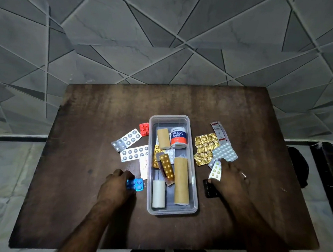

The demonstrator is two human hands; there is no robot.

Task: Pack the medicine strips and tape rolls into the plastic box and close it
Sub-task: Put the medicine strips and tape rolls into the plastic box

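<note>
A clear plastic box [192, 207] stands open in the middle of the table. Inside lie an adhesive tape roll [177, 137], two tan rolls [181, 181], a white roll [158, 193] and an orange strip [167, 168]. My left hand [117, 186] rests left of the box, its fingers closed on a blue strip [135, 184]. My right hand [231, 178] lies right of the box, fingertips pressing a yellow-pill strip [215, 170]. Silver strips [127, 139], a red strip [144, 128] and a gold strip [204, 148] lie loose around the box.
The brown wooden table [91, 210] stands on a tiled floor. A black strip [208, 189] lies partly under my right hand. A white-and-red strip [220, 132] and a white-pill strip [225, 152] lie at the right. No lid is in view.
</note>
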